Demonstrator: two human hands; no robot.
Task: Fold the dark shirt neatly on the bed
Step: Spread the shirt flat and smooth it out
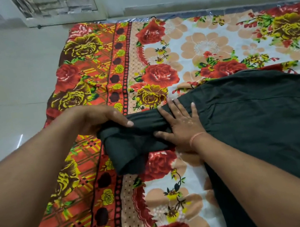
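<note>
Working on the dark shirt [265,124], spread over the floral bedsheet [203,46] of the bed [188,13], from the centre of view out to 3 o'clock and down to 5 o'clock. Gripping its sleeve [131,149] with the left hand [96,117], curled round the bunched cuff end at about 9 o'clock of the garment, thumb on top of the cloth. Pressing down with the right hand [183,127], flat and spread-fingered, holding nothing, at the junction of sleeve and body; thin orange thread [197,137] round that wrist. Touching cloth with both hands, close together, with only a short rumpled stretch of sleeve between them.

Worth noting the sleeve's long axis: roughly 9 to 3 o'clock, sticking out from the body towards the red border of the sheet and the pale floor [3,87] beyond. From the left hand, look to 3 o'clock for the shirt body, just past the right hand. Looks like the sleeve fold-in step, early in the task, with the body not yet folded at all. Probably calls for carrying the cuff across towards 3 o'clock, using the right hand's line as the hinge, then lifting that pinning hand away. Risk of a lumpy fold, given the twisted, doubled-up cuff end drooping towards 6 o'clock; better shaken out flat first
</note>
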